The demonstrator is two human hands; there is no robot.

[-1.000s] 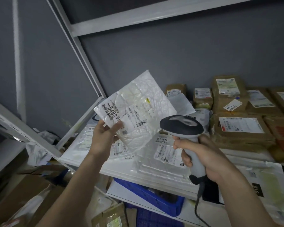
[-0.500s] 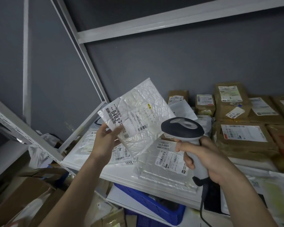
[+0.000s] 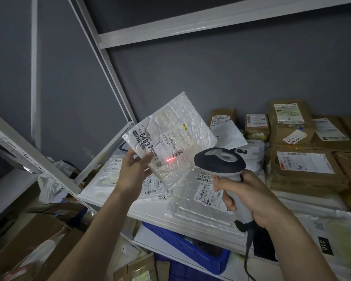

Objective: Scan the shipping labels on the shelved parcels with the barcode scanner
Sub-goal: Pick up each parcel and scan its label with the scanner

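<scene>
Closest to you, your right hand [image 3: 249, 201] was wrapped tight around the pale grey handle of the barcode scanner with the black rounded head [image 3: 220, 162], and its dark cord [image 3: 248, 258] hung down below your wrist. A little further out, your left hand [image 3: 133, 171] pinched the lower left corner of a clear, crinkly bubble-wrap mailer bag [image 3: 174, 138], thumb in front and fingers behind, holding it up above the shelf and tilted. The thin red scan line [image 3: 170, 159] glowed on the white shipping label [image 3: 166, 146], but it sat just left of and below the small barcode [image 3: 177, 153], only touching its end. To do this step well, I think you needed to slide the red line up and right so it crossed all the bars, hold the bag flat and steady, and turn it so the shiny plastic did not glare. Past the bag, more clear bagged parcels [image 3: 203, 191] lay on the white metal shelf [image 3: 109, 201]. Furthest back, brown cardboard boxes with white labels [image 3: 300, 167] sat against the grey wall, likely waiting for their turn.
</scene>
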